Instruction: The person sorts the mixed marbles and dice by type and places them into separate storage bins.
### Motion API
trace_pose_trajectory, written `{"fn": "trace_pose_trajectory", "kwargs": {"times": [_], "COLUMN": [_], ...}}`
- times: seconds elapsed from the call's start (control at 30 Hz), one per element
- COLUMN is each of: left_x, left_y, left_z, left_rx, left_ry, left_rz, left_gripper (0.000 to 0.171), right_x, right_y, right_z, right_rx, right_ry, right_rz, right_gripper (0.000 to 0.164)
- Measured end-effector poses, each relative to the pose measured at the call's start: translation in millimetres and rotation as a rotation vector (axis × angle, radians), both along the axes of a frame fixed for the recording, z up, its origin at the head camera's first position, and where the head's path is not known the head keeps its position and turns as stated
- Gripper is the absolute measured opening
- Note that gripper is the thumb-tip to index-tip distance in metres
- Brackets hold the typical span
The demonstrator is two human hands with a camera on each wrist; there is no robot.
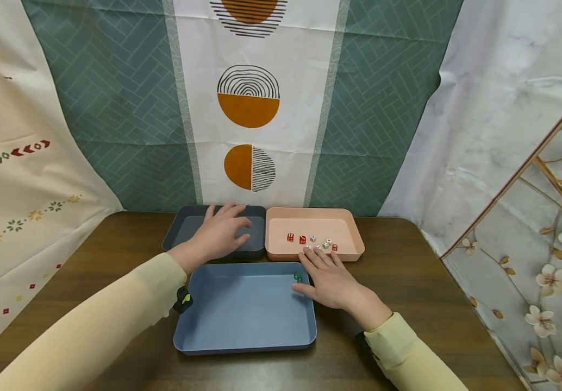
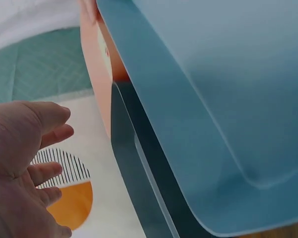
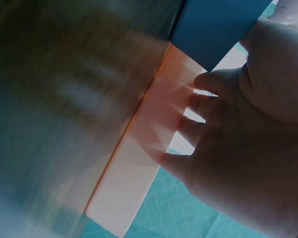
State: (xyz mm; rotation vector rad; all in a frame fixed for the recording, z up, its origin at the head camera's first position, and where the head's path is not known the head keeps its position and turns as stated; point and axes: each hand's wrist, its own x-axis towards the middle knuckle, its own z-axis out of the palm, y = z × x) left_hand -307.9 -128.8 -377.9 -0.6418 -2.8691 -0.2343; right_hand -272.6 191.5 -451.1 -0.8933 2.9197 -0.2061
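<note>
My left hand [image 1: 219, 233] hovers over the dark grey tray [image 1: 181, 231] at the back left, fingers spread and holding nothing. In the left wrist view its fingers [image 2: 47, 173] are loosely bent beside that tray's wall. The right hand [image 1: 329, 282] has its fingers extended toward the front rim of the pink tray [image 1: 277, 251], thumb over the right side of the blue tray [image 1: 247, 315]. Red dice [image 1: 303, 239] and several white dice [image 1: 313, 238] lie in the pink tray, some close by the right fingertips. Small green dice [image 1: 298, 277] lie in the blue tray's back right corner.
The three trays stand close together on a dark wooden table [image 1: 423, 304], the blue one nearest me. A patterned curtain [image 1: 281, 108] hangs right behind the back trays, with cloths at the left [image 1: 17, 163] and right [image 1: 506, 190].
</note>
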Motion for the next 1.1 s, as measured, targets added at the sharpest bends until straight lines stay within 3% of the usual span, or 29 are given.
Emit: {"fn": "trace_pose_trajectory", "kwargs": {"times": [0.2,0.7,0.93,1.1], "left_x": [8.3,26.7,30.0,31.7], "left_y": [8.8,29.1,42.8,46.7], "left_z": [-3.1,-13.1,-21.9,-23.9], "left_rx": [-0.009,-0.006,-0.003,0.008], "left_ry": [0.005,-0.001,-0.026,-0.034], "left_rz": [-0.033,-0.127,-0.184,-0.189], "left_gripper": [0.030,0.032,0.028,0.028], "right_x": [-0.3,6.5,6.3,2.2], "right_y": [0.2,-4.4,-2.9,-1.1], "right_z": [0.3,13.2,10.9,5.1], "right_rx": [-0.039,-0.010,-0.010,-0.018], "right_ry": [-0.018,-0.041,-0.036,-0.029], "right_rz": [0.007,-0.022,-0.017,-0.014], "right_gripper": [0.095,0.088,0.089,0.094]}}
